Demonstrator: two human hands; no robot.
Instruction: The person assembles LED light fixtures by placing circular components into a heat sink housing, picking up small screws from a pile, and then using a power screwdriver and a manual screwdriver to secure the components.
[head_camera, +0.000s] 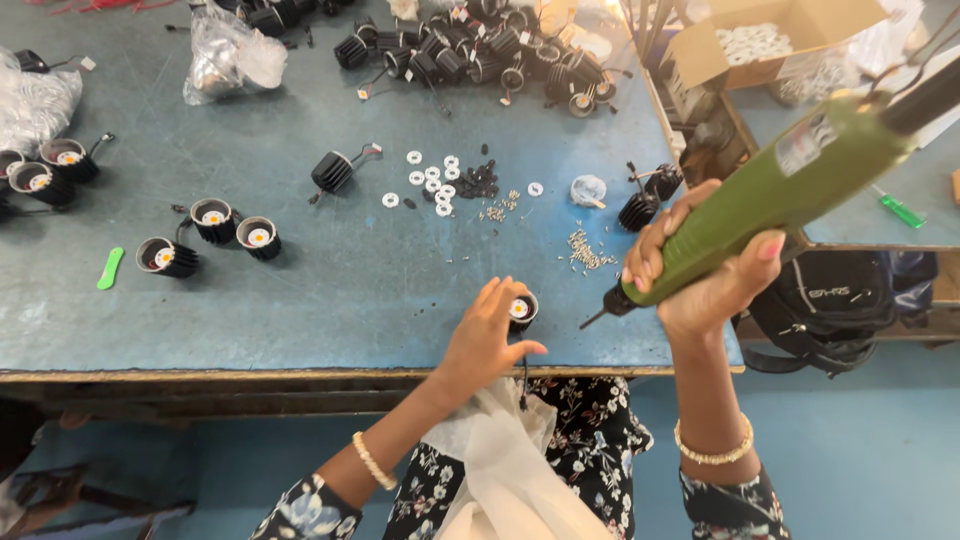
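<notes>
Blue-green workbench (330, 290) (lamp housings (215, 222), washers (432, 178))

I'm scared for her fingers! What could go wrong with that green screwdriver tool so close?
The green power screwdriver in the right hand has its tip near the left hand holding the small black lamp; a slip might jab the fingers. The lamp sits near the table edge and could fall.

Open blue tabletop (380, 270) between the black lamp under the left hand (487, 335) and the washers (428, 180). Loose screws (585, 250) just beside the screwdriver tip (592, 320). Farther back, crowded with piled lamp housings (480, 50).
</notes>
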